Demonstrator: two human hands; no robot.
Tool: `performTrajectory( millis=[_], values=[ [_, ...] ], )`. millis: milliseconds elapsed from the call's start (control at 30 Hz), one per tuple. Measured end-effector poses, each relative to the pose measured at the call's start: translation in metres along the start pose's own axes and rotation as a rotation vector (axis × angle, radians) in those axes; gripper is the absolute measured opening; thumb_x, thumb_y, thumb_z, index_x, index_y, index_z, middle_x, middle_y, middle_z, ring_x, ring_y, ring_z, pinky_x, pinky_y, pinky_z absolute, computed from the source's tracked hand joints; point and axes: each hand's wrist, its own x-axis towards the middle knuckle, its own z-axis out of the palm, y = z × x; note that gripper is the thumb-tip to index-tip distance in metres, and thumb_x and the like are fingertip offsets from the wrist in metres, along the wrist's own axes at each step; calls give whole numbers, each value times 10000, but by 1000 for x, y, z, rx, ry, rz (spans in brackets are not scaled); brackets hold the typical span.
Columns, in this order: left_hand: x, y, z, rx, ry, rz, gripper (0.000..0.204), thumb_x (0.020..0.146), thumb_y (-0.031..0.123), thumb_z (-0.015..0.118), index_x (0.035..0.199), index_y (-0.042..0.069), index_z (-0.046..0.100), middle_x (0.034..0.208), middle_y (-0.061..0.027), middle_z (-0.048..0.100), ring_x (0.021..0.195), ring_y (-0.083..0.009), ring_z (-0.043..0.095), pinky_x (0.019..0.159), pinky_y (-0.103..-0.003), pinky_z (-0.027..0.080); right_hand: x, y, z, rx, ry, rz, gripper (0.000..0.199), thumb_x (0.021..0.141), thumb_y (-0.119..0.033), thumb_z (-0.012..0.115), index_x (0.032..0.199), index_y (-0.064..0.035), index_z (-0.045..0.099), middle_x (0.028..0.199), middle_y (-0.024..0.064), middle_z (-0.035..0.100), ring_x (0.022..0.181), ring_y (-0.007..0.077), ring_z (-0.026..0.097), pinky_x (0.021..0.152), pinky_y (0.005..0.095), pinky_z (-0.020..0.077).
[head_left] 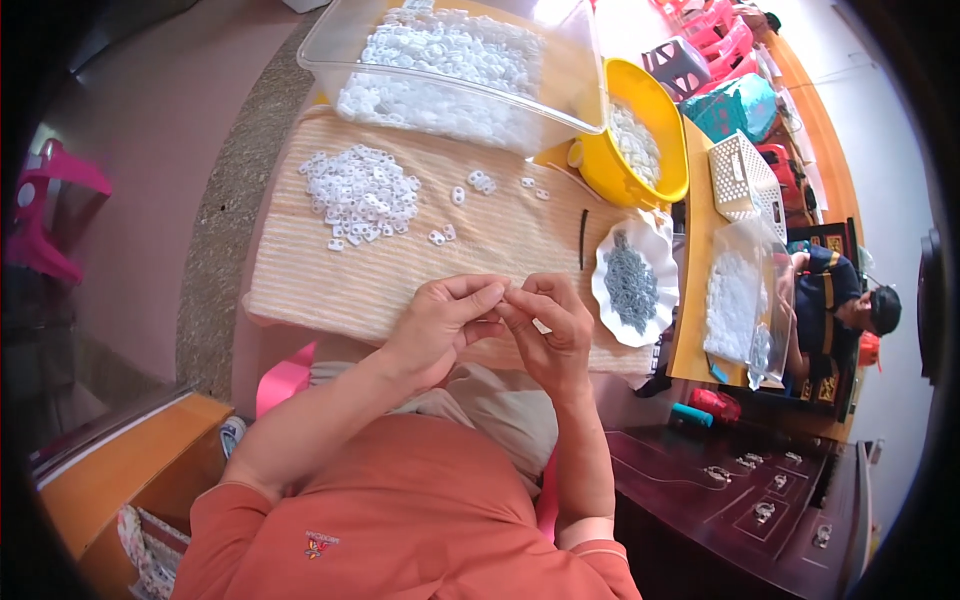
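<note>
One worktop (320, 285), dressed in pale peach stripes, fills the middle of the head view, and it's busy! A heap of small white pieces (360, 195) sits at its left, a few loose ones (458, 195) scattered to the right of it. Along the far side, a clear bin (575, 60) carries a great load of white bits, with a yellow tub (600, 170) just beside it. Over on the right, a scalloped white dish (660, 235) holds small grey parts (630, 285), a thin black strip (583, 240) lying near its rim.

Out in the room, a co-worker (830, 290) in a dark shirt and cap sits beyond an orange wooden table (690, 345), a pink stool (50, 215) stands off left, and a dark cabinet (740, 500) gleams at lower right.

Now to the hands! The left forearm slants in from lower left, the right one rises almost straight up. Left hand (440, 325) and right hand (560, 340) meet over the worktop's near edge, fingers curled, thumbs and forefingers drawn together tip to tip. Whether a piece is pinched there, I cannot tell; the fingertips hide it.
</note>
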Motion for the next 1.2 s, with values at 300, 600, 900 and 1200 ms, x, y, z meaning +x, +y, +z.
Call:
performTrajectory(
  millis=[300, 600, 900, 1200],
  values=[
    [0, -1, 1, 8, -21, 11, 152, 902, 107, 612, 1023, 16, 615, 910, -58, 651, 791, -113, 640, 711, -247, 559, -23, -2, -36, -233, 34, -9, 247, 767, 27, 704, 1003, 3, 637, 906, 121, 611, 618, 154, 572, 560, 258, 467],
    [-2, -1, 5, -19, -30, -17, 149, 905, 80, 592, 1032, 3, 585, 931, -83, 639, 836, -162, 657, 755, -275, 565, -43, 17, -73, -850, -4, 260, 290, 816, -248, 681, 996, -22, 652, 964, 130, 604, 889, 336, 561, 755, 417, 465],
    [-1, -3, 4, -8, -25, -10, 137, 893, 66, 593, 1013, 4, 618, 920, -83, 657, 840, -148, 664, 763, -279, 574, -50, 36, -71, -882, -5, 257, 259, 811, -257, 678, 983, -66, 649, 929, 101, 580, 872, 321, 546, 749, 425, 439],
    [0, -4, 4, 1, -33, -16, 124, 892, 64, 595, 1000, 12, 623, 903, -80, 659, 824, -144, 664, 748, -276, 576, -46, 37, -69, -854, 27, 258, 258, 783, -224, 701, 985, -71, 654, 919, 91, 571, 848, 309, 542, 721, 418, 444]
  ],
)
